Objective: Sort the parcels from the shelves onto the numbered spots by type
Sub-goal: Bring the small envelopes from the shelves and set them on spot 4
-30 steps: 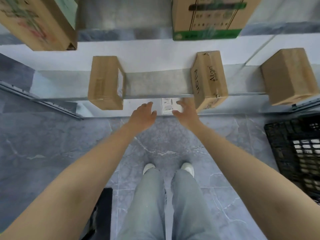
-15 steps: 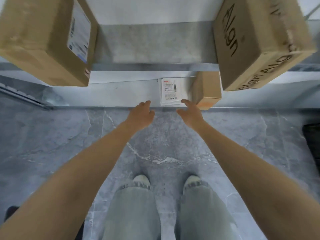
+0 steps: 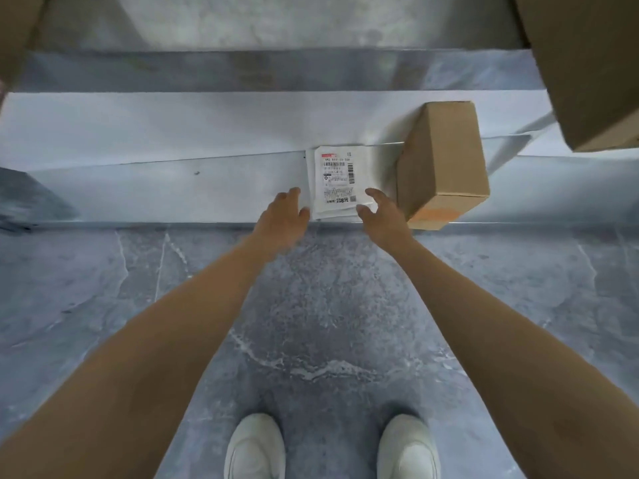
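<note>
A flat white parcel (image 3: 337, 181) with a printed shipping label lies on the lowest shelf (image 3: 173, 191), near its front edge. My left hand (image 3: 285, 217) is just left of the parcel's lower left corner, fingers relaxed and holding nothing. My right hand (image 3: 382, 216) reaches over the parcel's lower right corner, with thumb and fingers spread; whether it touches the parcel is unclear. A small brown cardboard box (image 3: 442, 164) stands on the same shelf, right beside the white parcel.
A higher metal shelf (image 3: 276, 70) crosses the top of the view. Large cardboard boxes overhang at the top right (image 3: 587, 63) and top left (image 3: 17, 32). Below lies grey marble floor (image 3: 103, 305), with my white shoes (image 3: 256, 447) at the bottom.
The view has dropped lower and closer to the bottom shelf. Both hands moved forward to either side of the white parcel, and the upper boxes slid out toward the frame's corners.
</note>
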